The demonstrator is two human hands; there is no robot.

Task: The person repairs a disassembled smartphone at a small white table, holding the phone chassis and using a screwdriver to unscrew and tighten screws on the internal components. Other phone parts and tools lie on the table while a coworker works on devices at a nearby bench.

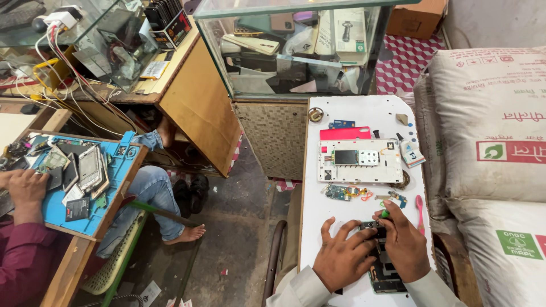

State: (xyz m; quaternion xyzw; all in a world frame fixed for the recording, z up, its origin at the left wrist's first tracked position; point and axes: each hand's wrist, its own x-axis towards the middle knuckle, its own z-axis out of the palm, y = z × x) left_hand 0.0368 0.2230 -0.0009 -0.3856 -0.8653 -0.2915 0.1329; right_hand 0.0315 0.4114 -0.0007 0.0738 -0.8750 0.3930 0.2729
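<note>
Here, at far left, a co-worker's hand (25, 187) rests by a blue mat (57, 213) piled with phone parts. On the white table (318, 222), the left hand (341, 258) presses spread fingers onto an opened dark phone (384, 273). The right hand (405, 244), touching it, pinches a green-handled tool (385, 214) over the phone's top. Beyond lies a white gutted tablet (359, 161); a pink tool (420, 211) lies just right.
</note>
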